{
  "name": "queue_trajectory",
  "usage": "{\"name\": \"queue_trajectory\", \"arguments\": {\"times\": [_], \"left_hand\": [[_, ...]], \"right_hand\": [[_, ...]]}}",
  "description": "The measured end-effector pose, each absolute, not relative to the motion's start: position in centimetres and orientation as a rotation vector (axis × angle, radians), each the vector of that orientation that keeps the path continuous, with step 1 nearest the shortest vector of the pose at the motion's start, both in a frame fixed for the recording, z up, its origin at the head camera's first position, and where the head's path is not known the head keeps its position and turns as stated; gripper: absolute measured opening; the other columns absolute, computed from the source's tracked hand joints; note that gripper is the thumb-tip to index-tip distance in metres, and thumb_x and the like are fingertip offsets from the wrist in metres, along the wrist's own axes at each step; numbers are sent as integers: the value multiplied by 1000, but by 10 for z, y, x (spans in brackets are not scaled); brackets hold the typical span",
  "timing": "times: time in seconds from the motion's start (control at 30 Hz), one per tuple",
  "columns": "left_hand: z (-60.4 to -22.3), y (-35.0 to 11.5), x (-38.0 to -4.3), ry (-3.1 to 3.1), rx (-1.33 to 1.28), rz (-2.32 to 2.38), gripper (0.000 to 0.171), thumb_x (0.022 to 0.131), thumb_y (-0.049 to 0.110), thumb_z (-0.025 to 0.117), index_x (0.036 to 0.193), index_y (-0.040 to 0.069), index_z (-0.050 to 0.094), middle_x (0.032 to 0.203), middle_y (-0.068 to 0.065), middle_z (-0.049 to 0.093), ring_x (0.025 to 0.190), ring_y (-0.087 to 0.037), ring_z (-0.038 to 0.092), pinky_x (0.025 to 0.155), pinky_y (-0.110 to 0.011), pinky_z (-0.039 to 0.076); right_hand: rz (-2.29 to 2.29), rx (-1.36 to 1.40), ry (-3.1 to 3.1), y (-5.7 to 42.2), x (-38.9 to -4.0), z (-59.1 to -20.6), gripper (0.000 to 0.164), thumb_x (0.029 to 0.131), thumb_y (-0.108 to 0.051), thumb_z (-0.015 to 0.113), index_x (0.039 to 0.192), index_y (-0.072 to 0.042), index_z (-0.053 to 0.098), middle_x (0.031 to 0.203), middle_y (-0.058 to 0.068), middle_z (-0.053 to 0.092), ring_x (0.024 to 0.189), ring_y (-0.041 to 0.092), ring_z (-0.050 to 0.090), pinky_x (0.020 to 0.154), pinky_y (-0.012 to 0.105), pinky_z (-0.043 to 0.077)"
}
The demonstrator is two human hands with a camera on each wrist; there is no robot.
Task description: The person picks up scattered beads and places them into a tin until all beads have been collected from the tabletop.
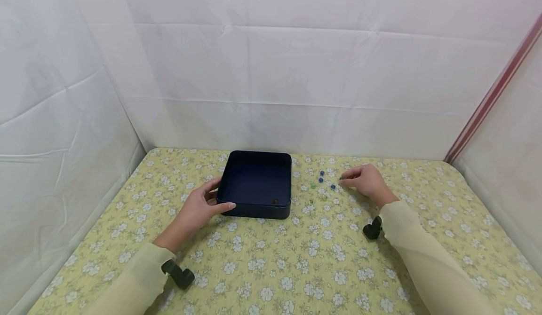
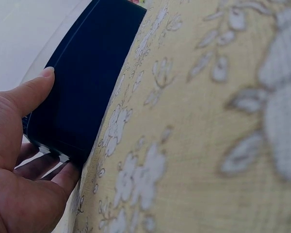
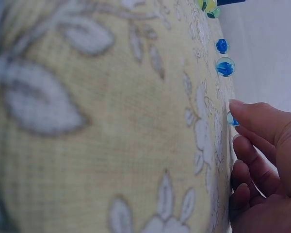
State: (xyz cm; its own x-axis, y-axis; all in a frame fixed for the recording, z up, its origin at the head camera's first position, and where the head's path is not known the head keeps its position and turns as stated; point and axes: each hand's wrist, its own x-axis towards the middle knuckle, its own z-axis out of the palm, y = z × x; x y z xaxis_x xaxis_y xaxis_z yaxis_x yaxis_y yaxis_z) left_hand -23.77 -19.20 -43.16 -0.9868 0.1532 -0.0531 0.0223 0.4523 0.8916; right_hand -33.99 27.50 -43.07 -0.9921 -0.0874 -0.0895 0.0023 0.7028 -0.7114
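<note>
Firstly, from the head view only: the inside of the dark blue box point(image 1: 254, 183), to the right of my left hand point(image 1: 199, 209), with one small brown object point(image 1: 275, 201) in its near right corner, too small to identify. From the right wrist view only: the make of the blue marbles point(image 3: 225, 67), clear glass with blue swirls, mere dots from above. From the left wrist view: my lower fingers point(image 2: 68, 175) against the box's side, below the rim. Left hand: one, curved round the box's near left corner, thumb along the near wall, other fingers on the left side. Right hand point(image 1: 366, 181): one, thumb and forefinger nearly closed, pinching one blue marble point(image 3: 232, 118) close to the cloth; remaining fingers loosely curled. Loose blue marbles: three, just left of my right fingertips. Green-yellow marbles point(image 1: 324, 197): three, further left and nearer me, between my hands. Pose: left forearm angled forward and right; right forearm angled forward and left, back of the hand uppermost, fingers pointing left.
</note>
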Motion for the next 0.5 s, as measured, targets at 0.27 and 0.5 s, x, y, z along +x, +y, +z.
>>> {"name": "queue_trajectory", "arguments": {"times": [0.27, 0.5], "left_hand": [[-432, -192, -239, 2569, 139, 1564, 99, 88, 44, 81, 165, 22, 23, 168, -11, 31, 148, -37, 42, 109, -50, 52], [-432, -192, -239, 2569, 140, 1565, 97, 89, 42, 81, 165, 21, 23, 168, -11, 31, 148, -38, 42, 109, -50, 52]], "right_hand": [[-1150, -73, 2794, 275, -340, -430, 31, 92, -28, 79, 118, -10, 78, 132, 19, 68, 108, 30, 66, 74, 31, 53], [-1151, -59, 2792, 274, -340, -430, 30, 93, -27, 79, 117, -10, 79, 134, 19, 67, 100, 25, 66, 69, 30, 51]]}}
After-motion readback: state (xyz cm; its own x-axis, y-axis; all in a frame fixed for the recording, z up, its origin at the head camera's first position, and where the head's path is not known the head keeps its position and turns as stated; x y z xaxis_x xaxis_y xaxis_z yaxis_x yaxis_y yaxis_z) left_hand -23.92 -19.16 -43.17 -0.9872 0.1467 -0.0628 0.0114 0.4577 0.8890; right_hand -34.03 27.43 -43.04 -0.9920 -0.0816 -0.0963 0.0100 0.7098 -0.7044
